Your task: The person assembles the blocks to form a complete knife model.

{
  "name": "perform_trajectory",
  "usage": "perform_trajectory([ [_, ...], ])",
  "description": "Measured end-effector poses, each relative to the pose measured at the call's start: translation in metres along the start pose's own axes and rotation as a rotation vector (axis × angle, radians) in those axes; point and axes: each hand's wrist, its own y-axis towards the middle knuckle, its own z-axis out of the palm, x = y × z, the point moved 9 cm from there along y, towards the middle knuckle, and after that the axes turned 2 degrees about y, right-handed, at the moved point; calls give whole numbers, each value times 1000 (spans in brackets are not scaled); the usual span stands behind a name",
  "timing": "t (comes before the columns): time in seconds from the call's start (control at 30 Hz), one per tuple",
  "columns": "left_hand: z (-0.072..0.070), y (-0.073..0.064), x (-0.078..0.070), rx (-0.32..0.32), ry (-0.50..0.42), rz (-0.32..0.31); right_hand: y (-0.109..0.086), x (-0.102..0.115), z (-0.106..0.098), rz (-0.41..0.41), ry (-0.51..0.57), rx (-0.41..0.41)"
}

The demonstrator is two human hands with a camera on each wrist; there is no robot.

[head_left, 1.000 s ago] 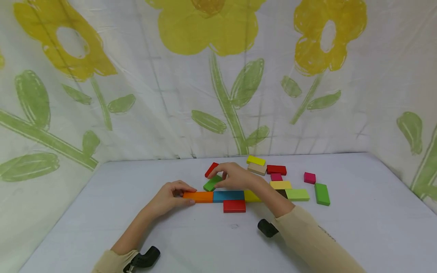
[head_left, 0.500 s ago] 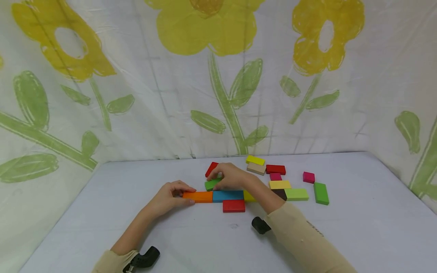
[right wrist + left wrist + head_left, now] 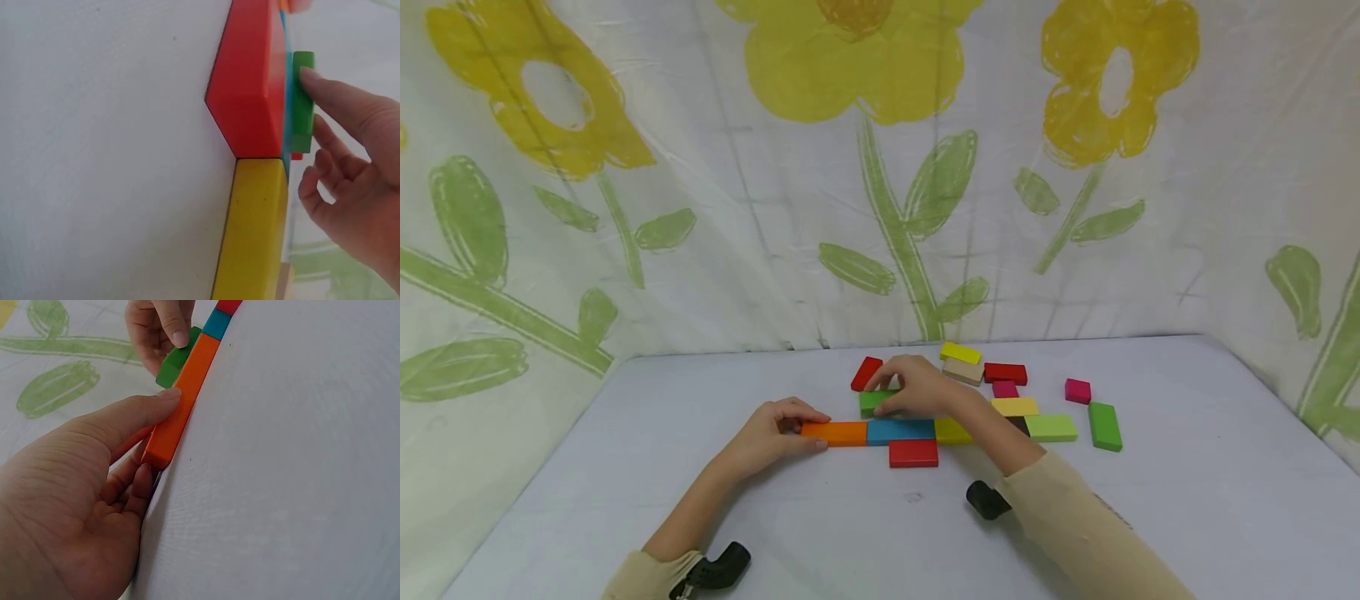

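Note:
My left hand [image 3: 778, 429] grips the outer end of an orange block [image 3: 842, 433], thumb on the near side and fingers at the far side and end. That block heads a row running right: a blue block [image 3: 901, 430], then a yellow one [image 3: 951, 432]. My right hand [image 3: 917, 387] pinches a green block [image 3: 871, 405] between thumb and fingers, just behind the blue block and lying along the row. The right wrist view shows the thumb on the green block [image 3: 303, 103]. A red block [image 3: 913, 453] lies against the blue block's near side.
Behind the row lie a tilted red block [image 3: 867, 373], a yellow block [image 3: 960, 353], a beige block [image 3: 962, 371] and another red block [image 3: 1005, 374]. Farther right are a light green block [image 3: 1052, 428], a pink cube [image 3: 1078, 391] and a green block [image 3: 1105, 427].
The green block in my right hand has turned from slanted to parallel with the row and shifted slightly right. My left hand stays on the orange block.

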Motion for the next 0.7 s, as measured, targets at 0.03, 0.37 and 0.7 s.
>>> perform_trajectory([
  [0.03, 0, 0, 0, 0, 2, -2, -2, 1, -2, 0, 4, -5],
  [0.37, 1, 0, 1, 1, -2, -7, -26, 10, -12, -60, 14, -47],
  [0.7, 0, 0, 1, -1, 3, -15, -58, 22, -9, -85, -10, -109],
])
